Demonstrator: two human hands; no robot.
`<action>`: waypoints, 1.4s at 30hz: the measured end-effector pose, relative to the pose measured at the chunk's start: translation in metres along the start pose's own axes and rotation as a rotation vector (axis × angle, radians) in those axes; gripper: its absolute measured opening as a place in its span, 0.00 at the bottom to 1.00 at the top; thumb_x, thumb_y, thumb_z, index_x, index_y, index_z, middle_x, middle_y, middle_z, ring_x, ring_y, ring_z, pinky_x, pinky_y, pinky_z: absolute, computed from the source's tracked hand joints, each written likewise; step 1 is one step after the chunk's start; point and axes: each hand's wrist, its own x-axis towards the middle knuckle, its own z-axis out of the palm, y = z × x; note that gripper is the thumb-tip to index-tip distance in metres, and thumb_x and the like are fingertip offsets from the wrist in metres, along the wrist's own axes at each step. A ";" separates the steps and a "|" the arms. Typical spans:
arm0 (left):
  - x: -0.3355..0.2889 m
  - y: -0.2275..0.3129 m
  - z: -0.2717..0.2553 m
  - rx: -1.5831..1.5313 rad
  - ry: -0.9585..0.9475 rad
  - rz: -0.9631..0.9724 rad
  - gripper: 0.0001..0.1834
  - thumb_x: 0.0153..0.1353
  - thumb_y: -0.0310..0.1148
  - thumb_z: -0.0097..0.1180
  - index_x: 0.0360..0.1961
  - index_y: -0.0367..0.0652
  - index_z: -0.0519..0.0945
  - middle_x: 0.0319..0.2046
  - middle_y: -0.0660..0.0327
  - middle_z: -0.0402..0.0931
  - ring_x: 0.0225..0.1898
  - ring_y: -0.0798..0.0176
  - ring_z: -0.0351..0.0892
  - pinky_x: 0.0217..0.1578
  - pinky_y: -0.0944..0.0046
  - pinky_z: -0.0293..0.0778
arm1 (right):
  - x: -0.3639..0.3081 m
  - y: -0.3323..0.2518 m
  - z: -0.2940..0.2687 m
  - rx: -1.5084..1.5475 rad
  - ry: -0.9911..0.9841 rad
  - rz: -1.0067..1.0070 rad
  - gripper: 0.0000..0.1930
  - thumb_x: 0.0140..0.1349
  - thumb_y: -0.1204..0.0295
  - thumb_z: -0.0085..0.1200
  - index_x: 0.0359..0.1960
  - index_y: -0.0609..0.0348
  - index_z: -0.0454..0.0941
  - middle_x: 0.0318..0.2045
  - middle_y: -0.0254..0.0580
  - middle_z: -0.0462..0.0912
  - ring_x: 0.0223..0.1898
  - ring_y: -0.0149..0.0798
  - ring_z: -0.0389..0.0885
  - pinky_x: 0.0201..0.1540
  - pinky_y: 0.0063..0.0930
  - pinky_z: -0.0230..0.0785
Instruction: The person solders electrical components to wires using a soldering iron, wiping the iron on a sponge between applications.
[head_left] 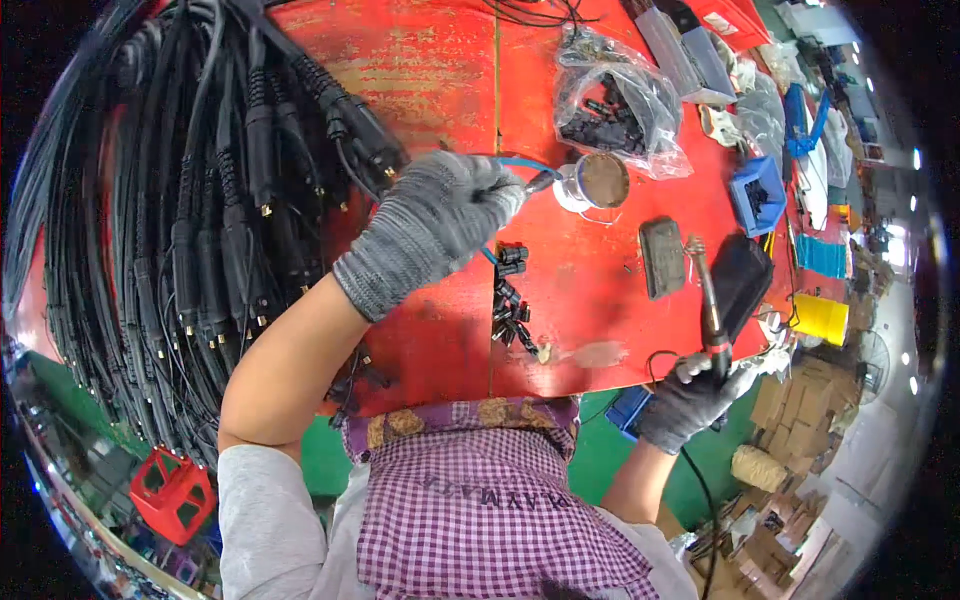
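left hand (pixel 437 228) pinched blue cable (pixel 522 162), far: seemingly light, pliable, best held just behind its end. right hand (pixel 692 403) gripped soldering iron (pixel 711 302), near right: seemingly rigid, handle safest.

We wear grey knitted gloves, the left glove (pixel 430 225) ribbed at its cuff, the right glove (pixel 685 405) whitish toward some fingers. Our pale grey left sleeve (pixel 265 510) stops near the elbow. Our purple-and-white checked apron (pixel 480 510) carries dark lettering (pixel 500 495) and a purple-and-brown patterned band (pixel 460 415).
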 end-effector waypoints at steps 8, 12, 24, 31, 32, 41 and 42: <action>-0.008 0.008 0.004 0.004 -0.049 0.003 0.12 0.55 0.33 0.49 0.36 0.37 0.77 0.20 0.65 0.73 0.21 0.73 0.69 0.24 0.73 0.65 | 0.036 -0.009 -0.100 0.017 0.318 -0.082 0.14 0.55 0.58 0.49 0.34 0.55 0.72 0.22 0.33 0.75 0.12 0.26 0.66 0.12 0.15 0.57; -0.010 0.011 0.010 -0.194 -0.077 -0.182 0.09 0.55 0.27 0.49 0.36 0.36 0.77 0.22 0.65 0.75 0.23 0.73 0.71 0.26 0.74 0.67 | 0.032 -0.003 -0.090 0.002 0.394 -0.148 0.16 0.56 0.56 0.49 0.35 0.56 0.73 0.26 0.34 0.77 0.14 0.24 0.68 0.14 0.12 0.60; -0.010 0.023 0.012 -0.185 -0.077 -0.282 0.10 0.56 0.26 0.49 0.38 0.33 0.76 0.23 0.67 0.73 0.25 0.76 0.69 0.28 0.76 0.67 | 0.066 0.032 -0.058 0.016 0.299 -0.054 0.18 0.59 0.56 0.45 0.36 0.61 0.73 0.17 0.33 0.73 0.15 0.27 0.68 0.16 0.15 0.60; -0.015 0.014 0.007 -0.175 -0.057 -0.250 0.10 0.54 0.27 0.50 0.36 0.34 0.77 0.24 0.63 0.76 0.26 0.73 0.72 0.29 0.73 0.68 | 0.082 0.061 -0.056 0.310 0.077 0.239 0.20 0.57 0.51 0.45 0.34 0.57 0.72 0.18 0.36 0.74 0.19 0.32 0.71 0.19 0.20 0.66; -0.013 0.012 0.007 -0.077 -0.079 -0.165 0.10 0.54 0.28 0.51 0.36 0.35 0.77 0.24 0.60 0.77 0.25 0.70 0.74 0.29 0.72 0.69 | 0.082 0.062 -0.059 0.294 0.026 0.233 0.21 0.57 0.51 0.45 0.35 0.57 0.72 0.20 0.36 0.74 0.21 0.31 0.72 0.19 0.20 0.66; -0.018 0.012 0.000 0.035 -0.134 -0.034 0.09 0.53 0.26 0.51 0.35 0.35 0.77 0.23 0.59 0.75 0.27 0.71 0.73 0.30 0.70 0.69 | -0.007 0.075 0.025 -0.256 -0.347 0.368 0.18 0.57 0.62 0.50 0.46 0.58 0.67 0.26 0.36 0.75 0.25 0.28 0.72 0.25 0.19 0.66; -0.020 0.012 -0.001 -0.021 -0.153 -0.052 0.09 0.53 0.25 0.51 0.35 0.35 0.77 0.23 0.58 0.76 0.27 0.71 0.73 0.31 0.70 0.69 | -0.014 0.071 0.048 -0.328 -0.459 0.294 0.19 0.58 0.63 0.50 0.47 0.58 0.66 0.29 0.36 0.76 0.27 0.28 0.73 0.29 0.19 0.67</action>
